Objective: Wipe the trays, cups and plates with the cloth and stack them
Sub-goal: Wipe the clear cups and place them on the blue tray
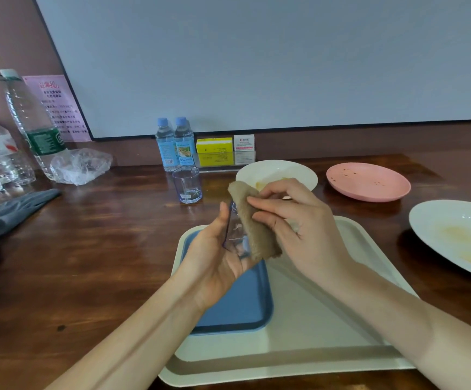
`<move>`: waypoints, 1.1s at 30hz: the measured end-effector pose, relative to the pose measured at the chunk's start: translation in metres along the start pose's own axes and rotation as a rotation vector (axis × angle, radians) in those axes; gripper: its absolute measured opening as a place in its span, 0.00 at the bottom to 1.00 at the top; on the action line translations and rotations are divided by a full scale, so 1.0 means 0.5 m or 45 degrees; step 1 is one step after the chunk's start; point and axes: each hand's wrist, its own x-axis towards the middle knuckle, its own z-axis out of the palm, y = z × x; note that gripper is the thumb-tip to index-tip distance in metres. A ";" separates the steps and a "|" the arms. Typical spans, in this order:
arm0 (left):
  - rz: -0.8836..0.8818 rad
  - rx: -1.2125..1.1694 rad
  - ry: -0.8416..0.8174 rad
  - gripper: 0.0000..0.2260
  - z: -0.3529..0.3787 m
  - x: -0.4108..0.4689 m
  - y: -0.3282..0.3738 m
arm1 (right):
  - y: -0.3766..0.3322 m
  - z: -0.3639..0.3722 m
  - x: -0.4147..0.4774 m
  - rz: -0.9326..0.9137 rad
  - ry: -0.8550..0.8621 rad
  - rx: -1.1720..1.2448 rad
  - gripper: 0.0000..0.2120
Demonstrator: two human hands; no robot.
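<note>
My left hand (214,254) holds a clear plastic cup (235,237) above the trays. My right hand (293,220) grips a brown cloth (252,220) and presses it against the cup. Below the hands, a small blue tray (240,305) lies on a larger cream tray (313,342). A second clear cup (187,184) stands upright behind them. A white plate (285,168) with yellow residue sits behind my right hand. A pink plate (368,181) with specks lies to the right. A white plate (454,235) with yellow smears is at the far right.
Two small water bottles (175,143) and a clear holder with a yellow box (214,149) stand at the wall. Larger bottles (31,122), a crumpled plastic bag (81,164) and dark grey gloves (12,212) are at the left of the wooden table (102,249).
</note>
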 end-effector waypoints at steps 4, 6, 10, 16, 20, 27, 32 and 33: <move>0.007 -0.010 0.007 0.26 -0.001 -0.007 0.010 | -0.006 0.000 -0.016 -0.115 -0.132 0.024 0.11; 0.009 0.040 -0.054 0.23 0.002 -0.011 0.007 | 0.002 -0.003 -0.007 -0.065 -0.077 0.046 0.11; -0.006 0.133 -0.104 0.19 0.014 -0.017 0.002 | 0.015 -0.007 0.016 0.124 0.035 0.074 0.14; -0.007 0.068 -0.043 0.29 -0.003 -0.012 0.011 | -0.014 0.002 -0.015 -0.065 -0.040 0.073 0.12; 0.045 0.084 -0.052 0.24 0.009 -0.012 0.007 | -0.002 -0.006 0.002 -0.017 0.025 0.068 0.11; 0.037 0.040 0.043 0.25 0.000 -0.006 0.009 | -0.014 0.003 -0.012 -0.063 -0.068 -0.031 0.11; 0.032 0.144 -0.064 0.20 0.011 -0.020 0.009 | -0.006 -0.004 0.007 0.009 -0.002 0.071 0.10; 0.037 0.157 -0.103 0.18 0.014 -0.021 0.007 | -0.001 -0.005 0.014 0.059 0.031 0.061 0.11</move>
